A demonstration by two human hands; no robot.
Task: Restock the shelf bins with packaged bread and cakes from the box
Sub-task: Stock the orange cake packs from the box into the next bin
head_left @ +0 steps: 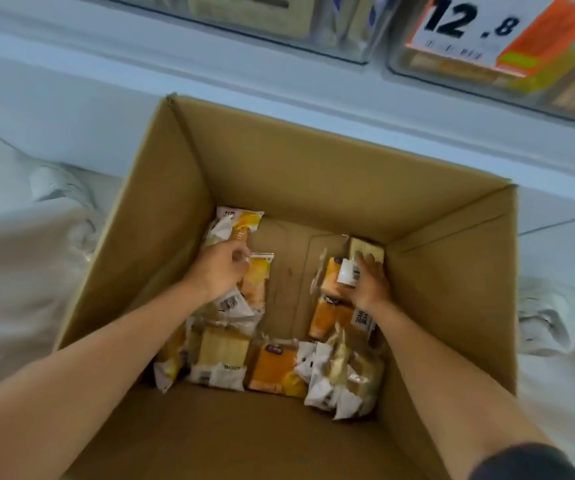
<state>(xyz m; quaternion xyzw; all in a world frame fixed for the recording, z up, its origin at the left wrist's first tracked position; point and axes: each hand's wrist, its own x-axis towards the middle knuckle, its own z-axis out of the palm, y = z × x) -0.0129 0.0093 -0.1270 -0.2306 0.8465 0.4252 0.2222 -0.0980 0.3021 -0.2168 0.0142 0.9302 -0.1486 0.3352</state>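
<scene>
Both arms are down in the box (279, 161), so this is the picking step: gathering packs before lifting them to the bins (348, 32) above, where a price sign (466, 26) reads 12.8. The left hand (222, 268) is at the far left of the box floor, fingers curled on the lower edge of a yellow pack (236, 221), and it looks like a pinch. The right hand (371, 284) lies in the far right corner with fairly straight fingers resting on a pale pack (365, 247), just beside an orange pack (331, 271), and no grip has closed there yet. Next, I'd say, the right fingers must wrap a pack, then both hands come up clear of the tall walls. The stock is low: one loose layer round the edges, bare cardboard in the middle, and more packs (272, 368) heaped along the near side. They are small, soft, clear-film pillows with white label ends, likely slippery and easy to squash, so a light hold suits them.
</scene>
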